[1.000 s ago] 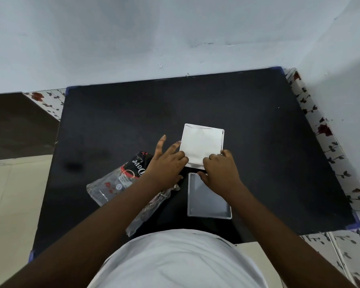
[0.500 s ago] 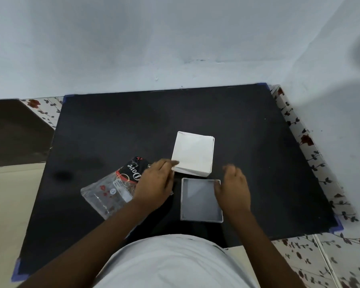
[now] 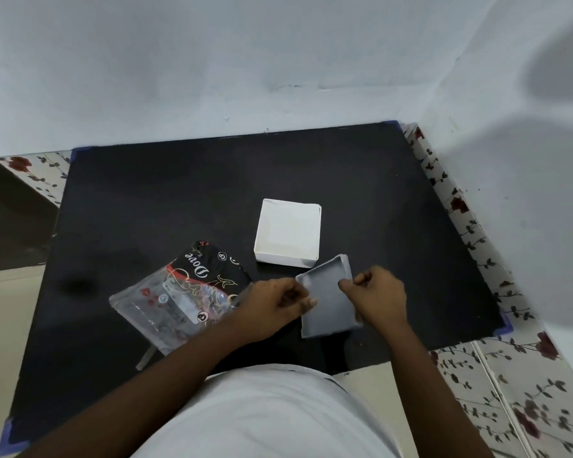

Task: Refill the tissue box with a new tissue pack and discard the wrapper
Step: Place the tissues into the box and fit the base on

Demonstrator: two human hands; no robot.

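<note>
1. Both hands grip the grey lid (image 3: 328, 300): left hand (image 3: 272, 304) fingers pinch its left edge, right hand (image 3: 377, 294) fingers its right. Keep it level and square over the white tissue stack (image 3: 288, 234).
2. Half a second ago the lid lay flat on the surface (image 3: 179, 193); now it's raised and tilted. The wrapper (image 3: 179, 292) lies left.

We see the tissues (image 3: 288, 234), a square white stack, lying flat on the black mat, apart from the wrapper. Just in front of them the grey box (image 3: 328, 302) is shallow and open, its hollow side up, tilted and turned a little askew, held at its two sides. To its left lies the wrapper (image 3: 182, 292), crumpled clear plastic with a black printed end, flat on the mat.
</note>
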